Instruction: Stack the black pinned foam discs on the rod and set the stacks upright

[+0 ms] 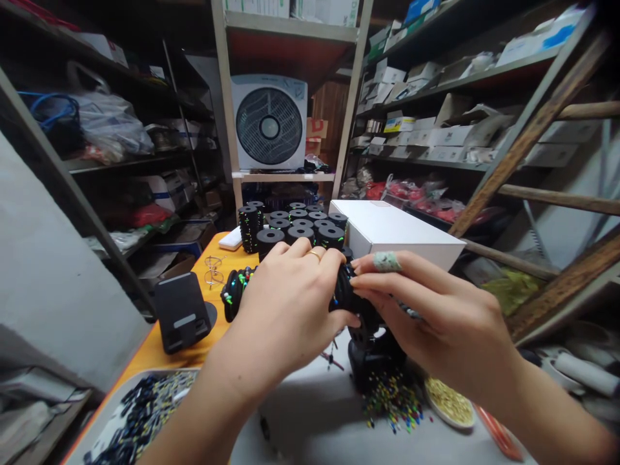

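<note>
My left hand (295,297), a ring on one finger, curls from above over a sideways row of black foam spools (234,294) wound with line and bright beads. At the right end of that row, my right hand (436,310) pinches with thumb and fingertips; a green wrap covers one finger. What lies between those fingertips is too small to make out. Under the hands stands a black holder (372,355), partly hidden by them. Loose coloured beads (394,397) lie at its foot. Behind the hands rise stacks of similar black foam spools (301,231).
A white tray (109,420) of small black and yellowish pieces sits front left. Beyond it are a black phone stand (181,313) and eyeglasses (214,271). A white box (387,223) stands back right, a dish of gold-coloured bits (453,403) front right. Shelves and a wooden ladder (533,135) flank the table.
</note>
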A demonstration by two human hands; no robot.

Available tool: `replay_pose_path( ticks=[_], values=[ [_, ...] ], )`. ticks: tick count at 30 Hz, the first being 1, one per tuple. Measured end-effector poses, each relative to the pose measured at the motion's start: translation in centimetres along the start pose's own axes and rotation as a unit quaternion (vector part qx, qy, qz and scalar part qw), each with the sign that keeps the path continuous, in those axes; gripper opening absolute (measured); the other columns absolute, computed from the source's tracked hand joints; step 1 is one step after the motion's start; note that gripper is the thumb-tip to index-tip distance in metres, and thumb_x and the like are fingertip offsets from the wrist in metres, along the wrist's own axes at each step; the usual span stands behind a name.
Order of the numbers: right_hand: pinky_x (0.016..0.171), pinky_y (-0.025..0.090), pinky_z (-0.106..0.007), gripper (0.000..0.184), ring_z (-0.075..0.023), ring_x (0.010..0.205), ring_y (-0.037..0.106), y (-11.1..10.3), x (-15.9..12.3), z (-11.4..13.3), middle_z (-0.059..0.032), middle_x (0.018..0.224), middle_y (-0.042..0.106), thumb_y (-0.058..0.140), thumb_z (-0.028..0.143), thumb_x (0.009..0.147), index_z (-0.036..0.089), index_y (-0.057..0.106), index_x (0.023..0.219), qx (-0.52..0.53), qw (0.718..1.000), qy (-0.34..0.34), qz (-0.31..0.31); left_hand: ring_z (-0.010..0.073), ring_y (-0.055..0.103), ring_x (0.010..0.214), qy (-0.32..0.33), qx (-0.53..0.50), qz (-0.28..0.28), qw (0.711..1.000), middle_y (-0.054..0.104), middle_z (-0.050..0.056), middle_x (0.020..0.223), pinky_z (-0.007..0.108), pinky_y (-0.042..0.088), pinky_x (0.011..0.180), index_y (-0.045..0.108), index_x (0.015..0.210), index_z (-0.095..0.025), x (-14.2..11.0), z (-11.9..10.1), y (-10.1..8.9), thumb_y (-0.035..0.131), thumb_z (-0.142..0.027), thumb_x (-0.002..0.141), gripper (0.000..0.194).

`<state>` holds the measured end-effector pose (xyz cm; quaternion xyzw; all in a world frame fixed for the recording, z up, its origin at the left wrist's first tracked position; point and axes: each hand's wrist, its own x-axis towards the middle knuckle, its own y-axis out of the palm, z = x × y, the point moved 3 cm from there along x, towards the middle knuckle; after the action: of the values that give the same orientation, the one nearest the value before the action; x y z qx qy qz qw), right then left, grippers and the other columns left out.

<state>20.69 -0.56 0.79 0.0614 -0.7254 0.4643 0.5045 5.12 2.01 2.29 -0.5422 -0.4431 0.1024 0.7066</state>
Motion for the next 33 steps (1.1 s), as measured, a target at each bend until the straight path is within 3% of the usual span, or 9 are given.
replay_pose_path(
  ticks=[6,12,14,16,17,19,23,28,33],
  values=[
    [0.086,0.055,-0.028,0.020,-0.0179,0.095,0.067,-0.4,0.0,0.6,-0.0114,0.105,0.067,0.058,0.001,0.088,0.014,0.065,0.101,-0.011,0.999,-0.047,0.008,0.0309,0.060,0.091,0.003,0.004,-0.013,1.000,0.071,0.008,0.092,0.045,0.048,0.079,0.066,0.107,-0.015,-0.1,0.0,0.0,0.068,-0.040,0.081,0.036],
    [0.102,0.045,-0.045,0.040,-0.0327,0.124,0.050,-1.2,-2.2,1.3,-0.0171,0.122,0.061,0.061,0.009,0.090,0.004,0.055,0.129,-0.130,0.985,-0.099,0.063,0.0321,0.061,0.095,0.011,0.015,-0.011,1.000,0.073,0.009,0.095,0.046,0.048,0.080,0.065,0.110,-0.014,-0.2,-0.1,-0.1,0.072,-0.037,0.078,0.040],
    [0.103,0.042,-0.049,0.042,-0.0333,0.125,0.046,-1.8,-4.1,1.7,-0.0165,0.128,0.055,0.059,0.011,0.091,0.009,0.053,0.132,-0.141,0.986,-0.061,0.061,0.0327,0.060,0.096,0.012,0.023,-0.012,1.000,0.073,0.010,0.097,0.047,0.047,0.081,0.063,0.116,-0.014,-0.1,0.0,0.1,0.072,-0.037,0.078,0.046],
    [0.091,0.048,-0.045,0.025,-0.0277,0.109,0.053,-2.2,-6.4,1.9,-0.0125,0.113,0.057,0.057,0.010,0.091,0.016,0.061,0.115,-0.088,0.994,0.033,0.054,0.0332,0.060,0.097,0.020,0.031,-0.009,0.999,0.073,0.009,0.100,0.047,0.047,0.081,0.061,0.119,-0.015,0.0,0.1,0.2,0.073,-0.038,0.077,0.050],
    [0.078,0.052,-0.038,0.014,-0.0240,0.097,0.056,-1.8,-7.8,1.9,-0.0090,0.101,0.059,0.055,0.011,0.092,0.019,0.062,0.101,-0.038,0.989,0.094,0.108,0.0333,0.060,0.098,0.025,0.034,-0.008,0.999,0.073,0.008,0.101,0.047,0.047,0.080,0.060,0.119,-0.016,0.1,0.1,0.2,0.073,-0.038,0.077,0.049],
    [0.066,0.053,-0.034,0.015,-0.0209,0.081,0.058,-0.5,-10.6,2.2,-0.0036,0.084,0.059,0.057,0.011,0.089,0.023,0.060,0.080,0.018,0.960,0.179,0.214,0.0331,0.060,0.097,0.032,0.038,-0.008,0.999,0.072,0.007,0.104,0.047,0.046,0.079,0.061,0.117,-0.019,0.1,0.1,0.2,0.072,-0.039,0.078,0.045],
    [0.064,0.054,-0.033,0.014,-0.0215,0.078,0.062,1.9,-14.5,2.6,-0.0030,0.081,0.061,0.062,0.011,0.084,0.023,0.061,0.078,0.004,0.938,0.254,0.235,0.0321,0.059,0.097,0.033,0.039,-0.005,0.999,0.070,0.006,0.108,0.046,0.046,0.080,0.060,0.115,-0.020,0.0,0.1,0.1,0.070,-0.038,0.081,0.040],
    [0.063,0.054,-0.036,0.012,-0.0229,0.075,0.063,3.8,-16.5,2.6,-0.0041,0.078,0.060,0.058,0.017,0.088,0.021,0.061,0.078,-0.001,0.928,0.302,0.217,0.0321,0.058,0.097,0.034,0.031,0.000,0.999,0.069,0.005,0.106,0.047,0.046,0.080,0.059,0.115,-0.021,-0.2,0.1,0.0,0.072,-0.036,0.079,0.041],
    [0.066,0.054,-0.036,0.014,-0.0235,0.077,0.063,3.3,-15.7,3.0,-0.0048,0.081,0.063,0.053,0.015,0.090,0.023,0.060,0.081,0.024,0.940,0.291,0.175,0.0307,0.057,0.098,0.052,0.018,0.007,0.998,0.069,0.005,0.109,0.047,0.046,0.083,0.057,0.119,-0.020,-0.4,0.3,0.0,0.076,-0.029,0.076,0.048]
  ],
)
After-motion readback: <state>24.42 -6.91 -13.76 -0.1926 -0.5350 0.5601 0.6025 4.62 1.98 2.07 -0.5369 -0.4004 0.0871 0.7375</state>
